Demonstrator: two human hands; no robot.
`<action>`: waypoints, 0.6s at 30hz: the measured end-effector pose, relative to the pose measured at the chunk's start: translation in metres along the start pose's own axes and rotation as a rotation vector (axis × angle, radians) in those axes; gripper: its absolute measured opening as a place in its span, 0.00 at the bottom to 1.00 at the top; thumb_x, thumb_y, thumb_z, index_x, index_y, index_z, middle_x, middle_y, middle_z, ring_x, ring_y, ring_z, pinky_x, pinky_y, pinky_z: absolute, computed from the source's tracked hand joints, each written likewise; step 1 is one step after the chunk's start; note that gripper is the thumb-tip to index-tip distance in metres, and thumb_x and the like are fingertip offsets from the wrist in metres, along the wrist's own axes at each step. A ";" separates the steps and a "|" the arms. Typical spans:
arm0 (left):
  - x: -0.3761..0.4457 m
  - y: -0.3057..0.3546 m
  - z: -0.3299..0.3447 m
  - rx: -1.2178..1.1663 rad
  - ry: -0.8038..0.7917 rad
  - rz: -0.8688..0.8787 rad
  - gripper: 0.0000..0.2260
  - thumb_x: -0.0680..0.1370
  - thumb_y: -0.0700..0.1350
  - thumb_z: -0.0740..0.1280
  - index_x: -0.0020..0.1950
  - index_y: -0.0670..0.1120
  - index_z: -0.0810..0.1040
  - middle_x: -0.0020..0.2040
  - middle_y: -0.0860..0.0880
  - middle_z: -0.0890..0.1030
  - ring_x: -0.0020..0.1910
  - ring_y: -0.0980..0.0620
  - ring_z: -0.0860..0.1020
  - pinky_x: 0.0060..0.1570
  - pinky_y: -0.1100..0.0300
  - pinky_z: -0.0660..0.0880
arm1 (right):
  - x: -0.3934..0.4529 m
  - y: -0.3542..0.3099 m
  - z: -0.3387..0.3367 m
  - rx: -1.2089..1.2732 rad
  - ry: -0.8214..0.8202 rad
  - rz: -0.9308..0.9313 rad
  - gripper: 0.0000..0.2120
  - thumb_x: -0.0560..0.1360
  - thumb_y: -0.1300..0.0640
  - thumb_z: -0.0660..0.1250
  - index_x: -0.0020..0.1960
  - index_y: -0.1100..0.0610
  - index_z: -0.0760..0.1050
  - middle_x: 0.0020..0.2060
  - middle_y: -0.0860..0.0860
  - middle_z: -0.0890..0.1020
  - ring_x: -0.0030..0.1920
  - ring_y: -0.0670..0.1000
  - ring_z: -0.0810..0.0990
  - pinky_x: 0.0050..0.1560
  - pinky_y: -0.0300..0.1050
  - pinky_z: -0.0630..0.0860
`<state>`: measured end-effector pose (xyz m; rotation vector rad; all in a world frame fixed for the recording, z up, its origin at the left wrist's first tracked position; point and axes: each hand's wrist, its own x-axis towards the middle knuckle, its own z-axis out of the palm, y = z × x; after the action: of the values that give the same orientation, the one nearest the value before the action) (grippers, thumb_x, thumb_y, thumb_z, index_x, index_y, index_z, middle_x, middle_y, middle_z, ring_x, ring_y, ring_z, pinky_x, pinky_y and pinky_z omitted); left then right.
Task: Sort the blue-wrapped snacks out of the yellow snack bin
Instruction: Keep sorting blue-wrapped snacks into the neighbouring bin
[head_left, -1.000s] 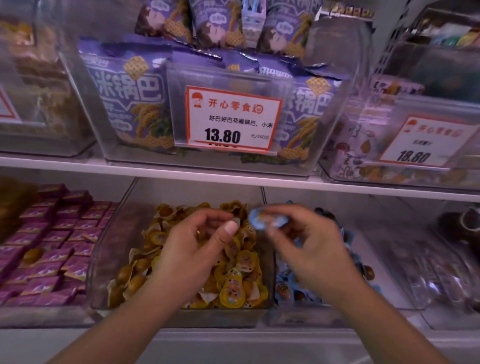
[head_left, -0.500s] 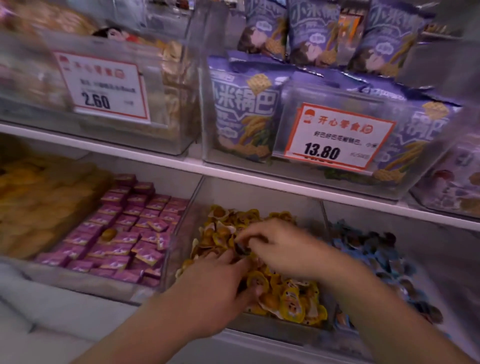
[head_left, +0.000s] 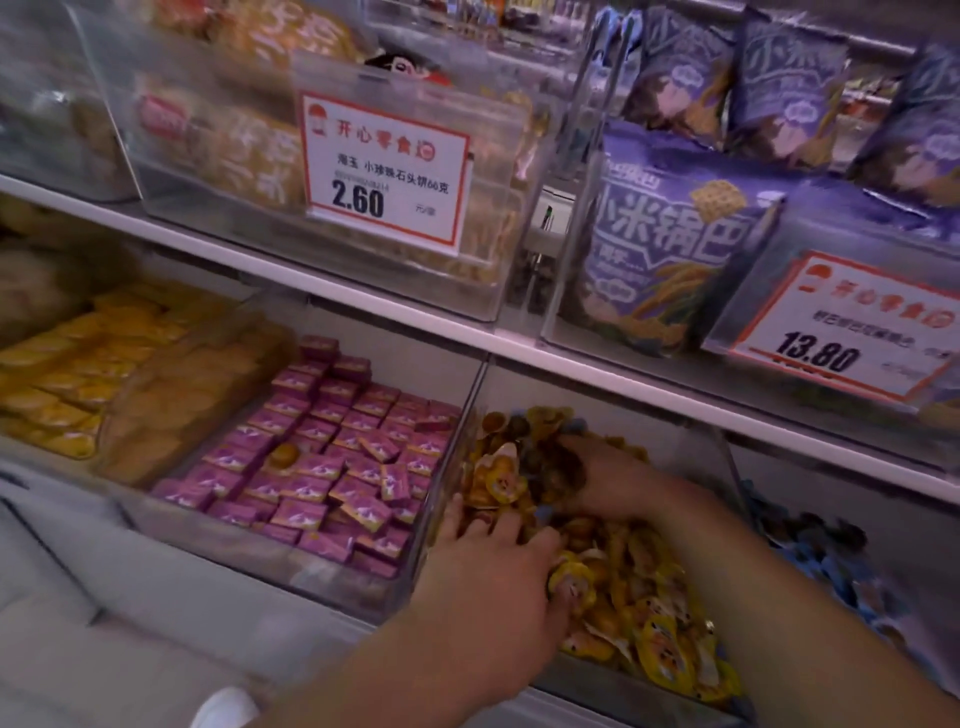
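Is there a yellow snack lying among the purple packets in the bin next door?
Yes, one yellow snack sits on top of the purple packets, left of the yellow snack bin.

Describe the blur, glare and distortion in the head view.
Head view: motion blur smears both the left hand and right hand; the 2.60 price tag stays readable; faint glare on the clear bin walls; wide-angle bending tilts the shelves.

Both hands in the clear yellow snack bin at lower centre, left hand resting on yellow snacks, right hand digging deeper in, pink packets left of it, blue-wrapped snacks at right, price tags above.
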<state>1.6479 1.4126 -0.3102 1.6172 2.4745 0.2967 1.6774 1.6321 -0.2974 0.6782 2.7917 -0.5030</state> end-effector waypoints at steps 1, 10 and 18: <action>0.001 0.000 0.000 0.004 0.005 -0.013 0.21 0.79 0.64 0.50 0.67 0.56 0.66 0.63 0.48 0.73 0.64 0.43 0.72 0.76 0.41 0.49 | 0.000 0.003 -0.002 -0.019 0.041 0.034 0.36 0.64 0.31 0.69 0.68 0.43 0.70 0.65 0.48 0.77 0.64 0.51 0.76 0.55 0.38 0.66; 0.016 -0.003 0.002 0.000 -0.022 -0.064 0.18 0.80 0.59 0.53 0.65 0.53 0.69 0.64 0.45 0.73 0.63 0.41 0.73 0.74 0.41 0.55 | 0.007 0.017 0.000 0.117 0.277 0.333 0.36 0.73 0.51 0.68 0.77 0.52 0.58 0.66 0.57 0.76 0.64 0.59 0.75 0.58 0.45 0.75; 0.017 -0.010 0.008 -0.022 -0.014 -0.008 0.21 0.78 0.62 0.49 0.65 0.54 0.68 0.61 0.47 0.73 0.61 0.42 0.73 0.72 0.40 0.57 | 0.025 0.018 0.013 -0.137 0.325 0.410 0.16 0.78 0.52 0.62 0.64 0.56 0.68 0.61 0.58 0.75 0.62 0.59 0.74 0.55 0.49 0.72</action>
<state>1.6341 1.4250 -0.3215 1.5949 2.4582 0.3085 1.6661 1.6521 -0.3216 1.3618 2.8155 -0.1284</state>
